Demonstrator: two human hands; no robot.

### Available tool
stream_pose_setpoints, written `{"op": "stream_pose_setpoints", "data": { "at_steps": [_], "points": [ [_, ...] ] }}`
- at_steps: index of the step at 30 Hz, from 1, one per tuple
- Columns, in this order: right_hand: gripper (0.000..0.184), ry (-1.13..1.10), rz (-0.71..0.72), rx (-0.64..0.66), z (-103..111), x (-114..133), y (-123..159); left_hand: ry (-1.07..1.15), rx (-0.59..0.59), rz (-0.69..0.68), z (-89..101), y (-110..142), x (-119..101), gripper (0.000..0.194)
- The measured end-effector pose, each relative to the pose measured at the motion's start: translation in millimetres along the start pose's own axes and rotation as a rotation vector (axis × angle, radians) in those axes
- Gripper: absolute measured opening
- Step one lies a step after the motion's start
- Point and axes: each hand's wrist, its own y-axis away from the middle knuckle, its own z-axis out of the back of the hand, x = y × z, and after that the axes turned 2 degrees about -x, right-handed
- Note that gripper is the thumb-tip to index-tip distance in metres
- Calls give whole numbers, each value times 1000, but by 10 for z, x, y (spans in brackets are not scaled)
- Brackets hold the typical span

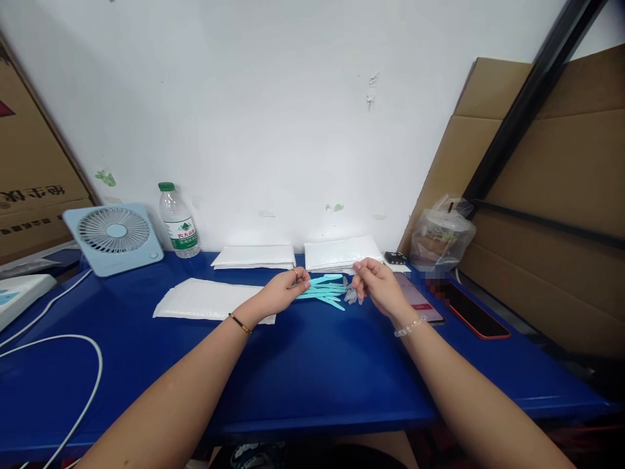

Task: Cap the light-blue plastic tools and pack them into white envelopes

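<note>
My left hand (286, 288) is closed in a pinch on a slim turquoise eyebrow razor (329, 277), which points right from the fingertips. Several more turquoise razors (322, 294) lie in a loose pile on the blue table, just beneath and beside it. My right hand (375, 284) has its thumb and fingers pressed together, to the right of the pile; whatever it may hold is too small to make out. Between the hands, small translucent pieces like blade caps (352, 296) form a little heap.
White padded envelopes lie left (208, 299), back left (254, 256) and back right (344, 253) on the blue table (312, 384). A fan (116, 231) and water bottle (180, 221) stand left. Two phones (420, 298) (476, 311) and a bagged cup (442, 238) are right.
</note>
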Motion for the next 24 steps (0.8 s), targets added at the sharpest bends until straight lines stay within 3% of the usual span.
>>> {"op": "stream_pose_setpoints", "data": {
  "at_steps": [9,17,24],
  "points": [
    [31,-22,-28,127,-172,-55,31,-8,-3,-13,-63,-14,-13,25],
    [33,-42,36,5,-72,21,26,50,-8,27,-63,-17,-24,25],
    [31,-15,28,49,-133,13,48,70,6,16,-76,-25,-46,25]
  ]
}}
